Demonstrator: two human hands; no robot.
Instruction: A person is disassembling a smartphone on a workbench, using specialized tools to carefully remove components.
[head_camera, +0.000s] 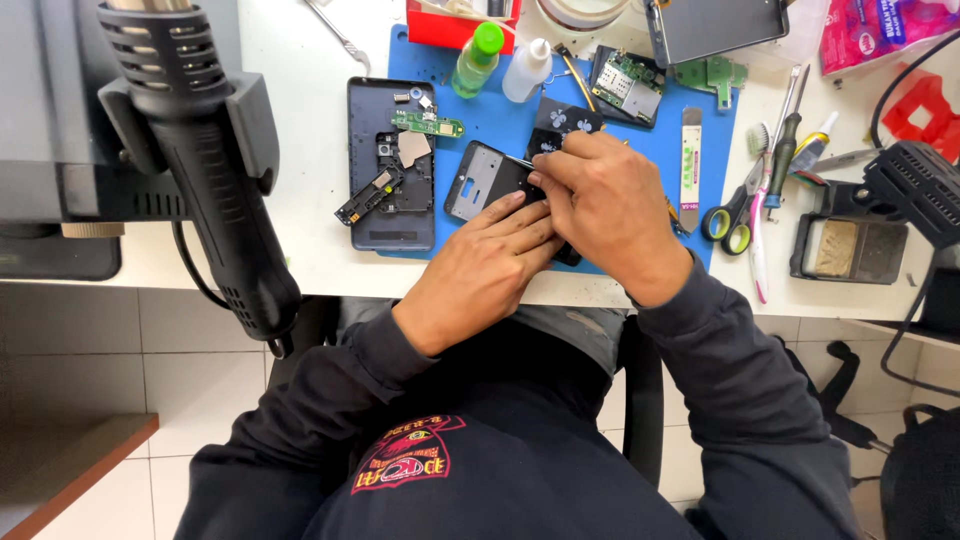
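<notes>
A black phone frame (480, 182) lies on the blue work mat (500, 120) near the table's front edge. My left hand (490, 262) presses flat on the frame's lower part, fingers stretched over it. My right hand (605, 205) is closed on a thin tool (521, 162) whose tip touches the frame's upper right edge. Left of the frame lies a dark blue phone back cover (372, 205) with a small green board (428, 124) and loose parts on it.
A black heat gun (205, 170) hangs in a holder at the left. Two small bottles (500, 62), a circuit board (628, 86), green-handled scissors (728, 222), screwdrivers (785, 150) and a soldering stand (850, 245) crowd the back and right.
</notes>
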